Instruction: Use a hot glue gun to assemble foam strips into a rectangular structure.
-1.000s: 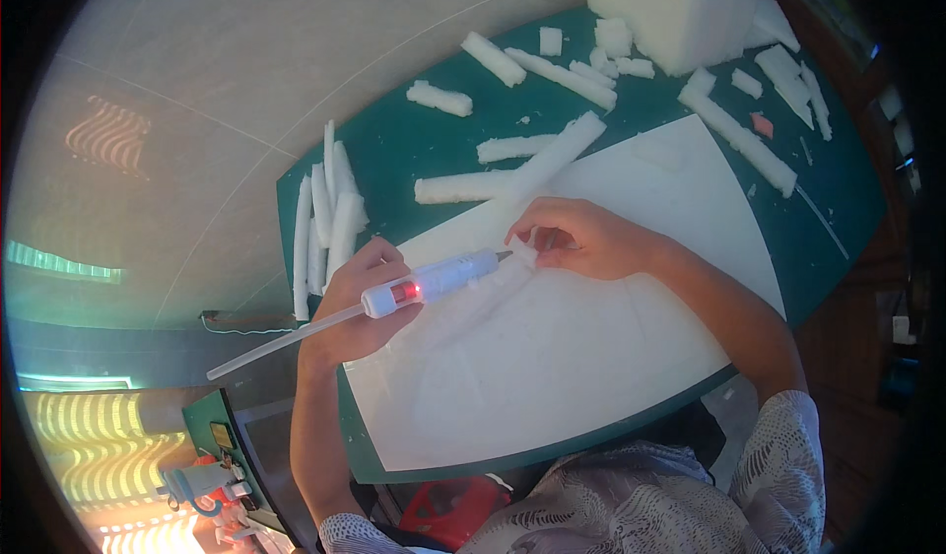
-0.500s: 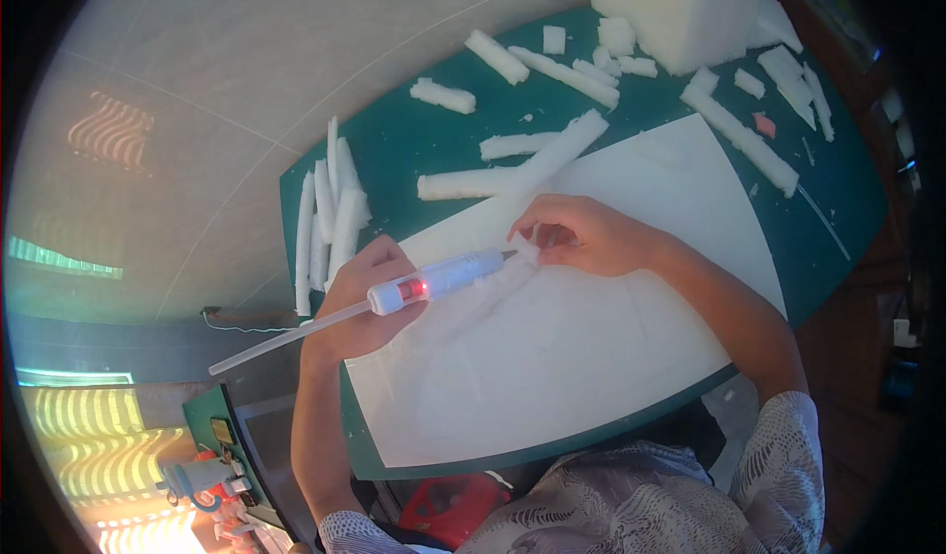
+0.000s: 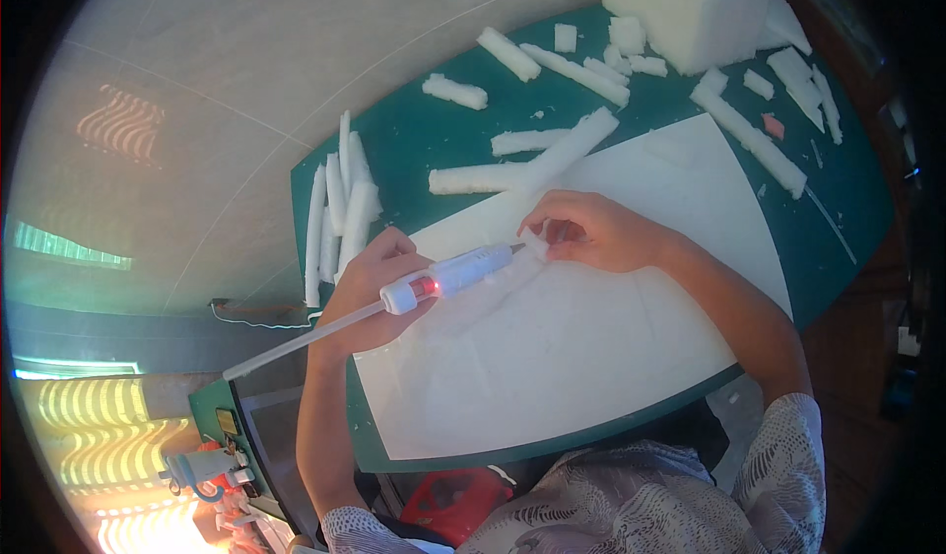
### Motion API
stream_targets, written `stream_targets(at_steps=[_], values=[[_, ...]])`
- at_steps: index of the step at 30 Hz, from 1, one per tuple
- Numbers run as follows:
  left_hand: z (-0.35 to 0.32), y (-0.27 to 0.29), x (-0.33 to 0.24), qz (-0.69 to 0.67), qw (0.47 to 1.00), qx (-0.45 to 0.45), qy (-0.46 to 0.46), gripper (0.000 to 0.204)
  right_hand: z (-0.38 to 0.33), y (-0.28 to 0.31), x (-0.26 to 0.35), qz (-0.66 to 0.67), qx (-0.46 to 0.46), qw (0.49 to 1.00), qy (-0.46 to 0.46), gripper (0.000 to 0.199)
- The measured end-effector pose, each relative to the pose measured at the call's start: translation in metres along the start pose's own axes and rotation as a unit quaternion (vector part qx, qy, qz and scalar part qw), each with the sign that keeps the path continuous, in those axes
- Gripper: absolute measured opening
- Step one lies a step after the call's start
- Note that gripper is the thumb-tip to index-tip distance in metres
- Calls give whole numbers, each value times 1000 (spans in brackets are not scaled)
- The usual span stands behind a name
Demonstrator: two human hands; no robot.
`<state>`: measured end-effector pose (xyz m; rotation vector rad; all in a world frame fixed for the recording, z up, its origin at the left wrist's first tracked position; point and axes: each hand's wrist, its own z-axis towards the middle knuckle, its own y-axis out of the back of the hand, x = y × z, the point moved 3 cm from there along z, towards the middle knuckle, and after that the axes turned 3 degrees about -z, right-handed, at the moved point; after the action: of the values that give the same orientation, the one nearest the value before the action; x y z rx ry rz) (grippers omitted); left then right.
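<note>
My left hand (image 3: 376, 283) is wrapped round a white glue gun (image 3: 458, 273), which shows a red light near its rear. A long translucent glue stick (image 3: 305, 340) sticks out of the back of it. Between the fingertips of my right hand (image 3: 596, 234) is a small white foam piece (image 3: 535, 246), and the gun's nozzle points at it, touching or very close. Both hands are above a large white sheet (image 3: 552, 357). White foam strips (image 3: 567, 150) lie at the sheet's far edge, partly crossing each other.
The sheet lies on a green table (image 3: 394, 130). Upright foam sticks (image 3: 340, 204) cluster at the left. Several foam offcuts (image 3: 576, 73) are scattered at the back, beside a big white foam block (image 3: 690, 12). At the right are a long foam strip (image 3: 754, 140) and a pink scrap (image 3: 774, 125).
The view has shifted slightly, moving the whole scene a little to the right. The nozzle stays by the foam piece, which looks slightly turned in my right fingers.
</note>
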<state>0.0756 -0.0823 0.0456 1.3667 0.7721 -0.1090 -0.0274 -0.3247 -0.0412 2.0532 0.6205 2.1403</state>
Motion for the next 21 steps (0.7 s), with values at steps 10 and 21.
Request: stream_targets(at_steps=[10, 21], values=[[-14, 13, -3, 19, 999, -40, -8, 28, 0, 0, 0, 4, 1, 1000, 12, 30], [-152, -13, 58, -33, 961, -200, 187, 39, 0, 0, -4, 26, -6, 999, 33, 30]])
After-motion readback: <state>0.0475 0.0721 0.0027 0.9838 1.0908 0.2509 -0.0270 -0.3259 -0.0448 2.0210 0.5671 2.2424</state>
